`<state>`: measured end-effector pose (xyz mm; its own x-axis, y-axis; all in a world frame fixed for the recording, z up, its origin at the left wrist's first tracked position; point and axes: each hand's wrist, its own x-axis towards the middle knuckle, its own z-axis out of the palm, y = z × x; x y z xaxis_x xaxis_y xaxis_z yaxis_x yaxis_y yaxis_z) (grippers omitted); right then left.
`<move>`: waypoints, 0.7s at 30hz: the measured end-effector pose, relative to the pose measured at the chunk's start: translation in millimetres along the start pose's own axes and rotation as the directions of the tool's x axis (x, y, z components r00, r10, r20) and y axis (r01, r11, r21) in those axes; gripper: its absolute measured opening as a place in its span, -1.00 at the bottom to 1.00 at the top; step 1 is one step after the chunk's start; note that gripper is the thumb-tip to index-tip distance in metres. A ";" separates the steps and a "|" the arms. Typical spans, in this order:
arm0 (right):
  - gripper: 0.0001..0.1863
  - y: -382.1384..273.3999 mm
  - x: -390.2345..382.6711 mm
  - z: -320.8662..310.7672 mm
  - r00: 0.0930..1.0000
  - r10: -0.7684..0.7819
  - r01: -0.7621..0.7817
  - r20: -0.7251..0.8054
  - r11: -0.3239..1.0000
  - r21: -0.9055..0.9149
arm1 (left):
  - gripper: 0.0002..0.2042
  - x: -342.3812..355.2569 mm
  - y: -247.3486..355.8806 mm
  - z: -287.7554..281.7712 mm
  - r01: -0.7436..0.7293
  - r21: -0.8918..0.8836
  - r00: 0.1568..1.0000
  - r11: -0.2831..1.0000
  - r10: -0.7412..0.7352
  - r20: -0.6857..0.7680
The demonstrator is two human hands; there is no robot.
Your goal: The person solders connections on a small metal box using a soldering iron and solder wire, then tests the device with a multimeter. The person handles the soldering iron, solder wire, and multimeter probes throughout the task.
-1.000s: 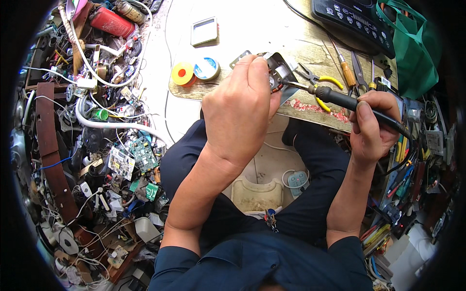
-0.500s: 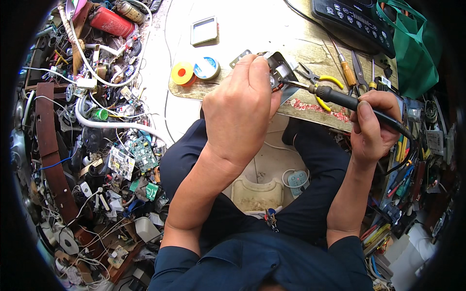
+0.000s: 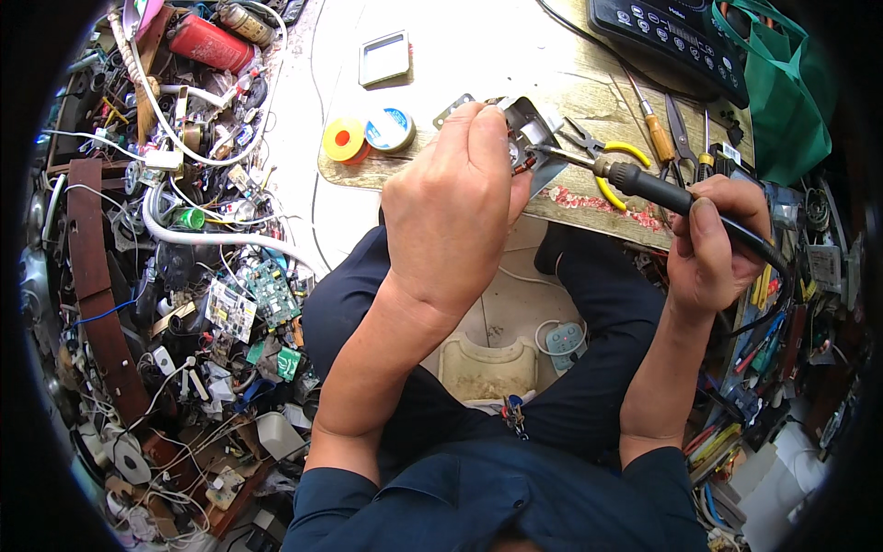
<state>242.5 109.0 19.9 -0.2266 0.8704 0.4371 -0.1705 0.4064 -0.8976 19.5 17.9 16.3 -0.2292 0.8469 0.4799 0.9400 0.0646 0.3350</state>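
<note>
My left hand (image 3: 451,198) is closed around a small open metal housing (image 3: 524,110), its fingers hiding much of it. Inside the housing are white parts and reddish-brown ones I cannot make out closely. A soldering iron (image 3: 648,184) with a black handle and cable lies in the grip of my right hand (image 3: 717,244). Its thin tip points left and reaches into the right side of the housing; whether it touches a part there is too small to tell. Just beyond the iron rest yellow-handled pliers (image 3: 627,152).
Beside my left hand stand a yellow-and-orange spool (image 3: 332,155) and a blue-labelled round tin (image 3: 390,129), with a square frame (image 3: 384,59) behind. A screwdriver (image 3: 659,143), scissors (image 3: 681,129), a black cooktop (image 3: 671,41) and a green bag (image 3: 782,101) are at right. Electronic scrap (image 3: 230,308) fills the left.
The iron's tip has shifted slightly up and left within the housing, and my right hand has turned a little. The housing is tilted slightly differently in my left hand.
</note>
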 end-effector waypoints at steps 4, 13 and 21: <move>-0.87 2.7 1.3 -2.8 1.000 -0.030 0.030 0.000 0.999 0.029 | -0.56 0.2 -0.6 0.4 -0.007 -0.009 1.000 1.000 0.007 -0.004; -0.85 9.4 1.8 -11.4 0.995 -0.017 0.023 -0.096 0.998 0.052 | -0.55 1.2 -1.1 1.1 -0.014 -0.019 1.000 1.000 0.014 -0.010; -0.82 11.8 5.6 -20.8 0.997 -0.056 0.064 -0.044 0.972 0.226 | -0.46 7.5 -13.6 -2.6 -0.028 -0.154 0.997 0.988 0.039 0.068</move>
<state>259.2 124.4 10.6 -0.1741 0.8577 0.4837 -0.3973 0.3882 -0.8315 4.3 21.9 17.4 -0.1741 0.8829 0.4361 0.8960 -0.0416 0.4420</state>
